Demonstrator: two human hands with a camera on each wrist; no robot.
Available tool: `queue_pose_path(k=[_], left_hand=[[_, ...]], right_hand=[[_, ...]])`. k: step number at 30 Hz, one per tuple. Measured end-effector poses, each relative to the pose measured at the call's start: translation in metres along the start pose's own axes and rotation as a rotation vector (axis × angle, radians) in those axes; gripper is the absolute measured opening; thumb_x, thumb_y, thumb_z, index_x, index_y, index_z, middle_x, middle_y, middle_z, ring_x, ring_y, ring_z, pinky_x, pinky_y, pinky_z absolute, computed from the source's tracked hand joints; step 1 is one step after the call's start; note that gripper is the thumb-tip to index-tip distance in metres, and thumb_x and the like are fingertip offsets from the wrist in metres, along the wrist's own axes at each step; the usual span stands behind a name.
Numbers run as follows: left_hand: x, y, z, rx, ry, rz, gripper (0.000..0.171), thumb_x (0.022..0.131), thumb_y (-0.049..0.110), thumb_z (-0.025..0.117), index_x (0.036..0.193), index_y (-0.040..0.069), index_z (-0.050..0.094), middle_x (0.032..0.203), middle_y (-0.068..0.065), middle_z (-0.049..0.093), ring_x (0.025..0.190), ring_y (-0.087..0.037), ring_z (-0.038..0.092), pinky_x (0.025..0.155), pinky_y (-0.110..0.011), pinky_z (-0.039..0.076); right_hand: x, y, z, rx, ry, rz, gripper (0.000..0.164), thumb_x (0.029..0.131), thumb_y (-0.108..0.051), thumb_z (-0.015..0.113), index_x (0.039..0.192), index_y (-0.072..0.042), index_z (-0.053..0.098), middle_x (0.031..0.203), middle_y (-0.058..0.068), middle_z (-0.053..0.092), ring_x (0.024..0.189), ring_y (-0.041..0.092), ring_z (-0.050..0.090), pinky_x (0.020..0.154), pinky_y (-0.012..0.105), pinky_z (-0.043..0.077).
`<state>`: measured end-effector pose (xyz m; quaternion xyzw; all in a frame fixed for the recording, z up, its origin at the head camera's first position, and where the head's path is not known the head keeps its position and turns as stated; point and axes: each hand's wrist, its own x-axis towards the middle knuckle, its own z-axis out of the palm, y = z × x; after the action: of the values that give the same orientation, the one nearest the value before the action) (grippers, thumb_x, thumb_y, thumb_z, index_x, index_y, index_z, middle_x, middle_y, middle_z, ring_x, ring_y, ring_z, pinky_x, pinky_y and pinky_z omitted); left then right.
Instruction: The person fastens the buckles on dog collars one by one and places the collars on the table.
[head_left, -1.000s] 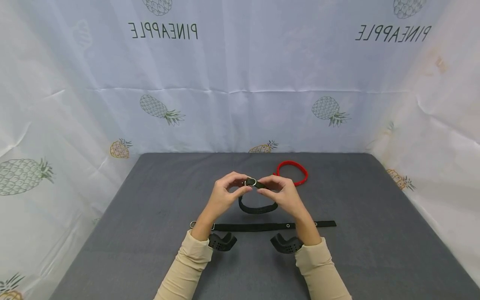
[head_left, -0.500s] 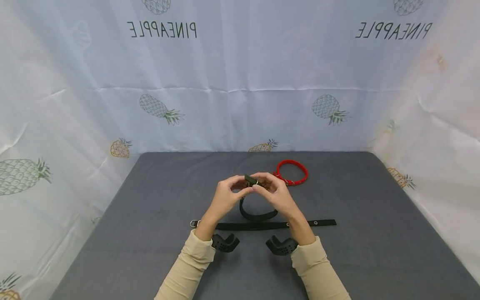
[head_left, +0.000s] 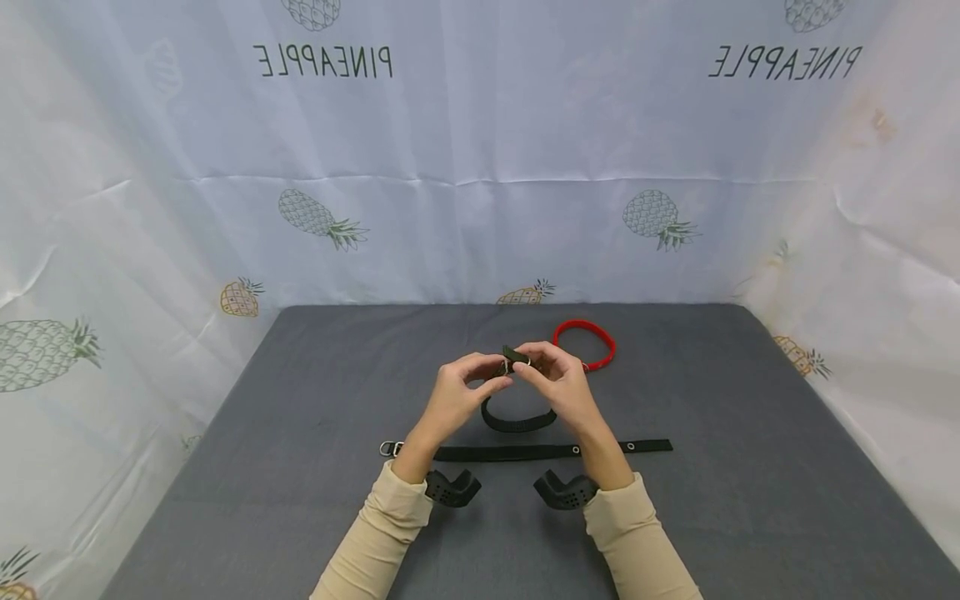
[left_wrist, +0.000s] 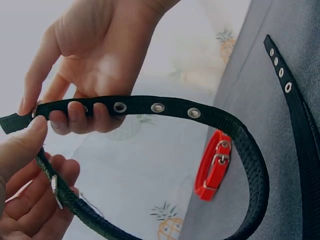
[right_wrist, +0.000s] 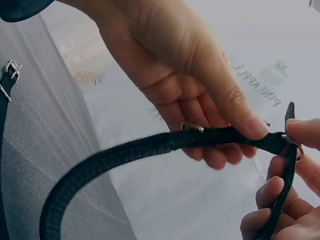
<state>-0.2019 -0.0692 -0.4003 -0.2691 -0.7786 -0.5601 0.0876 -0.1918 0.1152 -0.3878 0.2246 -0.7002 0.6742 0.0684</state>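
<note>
Both hands hold a dark green-black dog collar above the table, bent into a hanging loop. In the left wrist view, my left hand pinches the strap's eyelet end, its other fingers curled beneath the row of metal eyelets. My right hand grips the buckle end near a metal keeper, thumb on top. The strap tip stands up past a metal ring, with the strap running through the metal fitting there. Fingertips of both hands meet close around this spot in the head view.
A red collar, buckled into a ring, lies farther back on the grey table. Nearer the person, a second black collar lies stretched flat across, passing under the forearms. Black wrist mounts hang below both wrists.
The hands have drawn closer together and shifted slightly right with the collar. The strap tip now sticks up between the fingers, where one second ago the fitting lay flatter.
</note>
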Motion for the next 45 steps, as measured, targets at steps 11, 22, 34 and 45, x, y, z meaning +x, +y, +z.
queue_pose_path(k=[11,22,34,45], left_hand=[[0.0010,0.0038,-0.0023,-0.007,0.086,0.135,0.028,0.083,0.004,0.072,0.110,-0.003,0.069,0.100,-0.018,0.070,0.093,-0.028,0.069,0.082,-0.025,0.058],[0.0036,0.0032,-0.0073,0.072,0.094,0.202,0.027,0.082,0.007,0.073,0.108,0.000,0.072,0.095,-0.015,0.072,0.082,-0.023,0.068,0.073,-0.023,0.057],[0.0018,0.0045,-0.0073,0.097,0.034,0.147,0.027,0.082,0.010,0.074,0.107,0.001,0.072,0.098,-0.014,0.072,0.085,-0.023,0.068,0.075,-0.023,0.057],[-0.0003,0.0039,-0.0089,0.021,-0.041,0.095,0.035,0.090,0.007,0.066,0.124,-0.001,0.064,0.110,-0.018,0.069,0.098,-0.028,0.068,0.085,-0.032,0.058]], right_hand=[[-0.0021,-0.0038,-0.0023,-0.064,0.004,0.031,0.025,0.092,-0.003,0.061,0.112,0.010,0.060,0.092,-0.019,0.062,0.082,-0.001,0.057,0.076,0.017,0.050],[-0.0020,-0.0054,-0.0011,-0.212,-0.025,-0.015,0.019,0.089,0.001,0.063,0.107,0.005,0.064,0.095,0.021,0.064,0.074,0.002,0.053,0.067,0.020,0.046],[-0.0027,-0.0032,-0.0009,-0.230,-0.045,-0.036,0.018,0.088,0.001,0.065,0.106,0.005,0.066,0.093,0.020,0.061,0.072,0.002,0.050,0.063,0.019,0.044],[-0.0011,-0.0032,-0.0017,-0.238,-0.017,-0.030,0.018,0.087,0.000,0.067,0.104,0.004,0.068,0.084,0.006,0.057,0.065,0.004,0.044,0.060,0.020,0.040]])
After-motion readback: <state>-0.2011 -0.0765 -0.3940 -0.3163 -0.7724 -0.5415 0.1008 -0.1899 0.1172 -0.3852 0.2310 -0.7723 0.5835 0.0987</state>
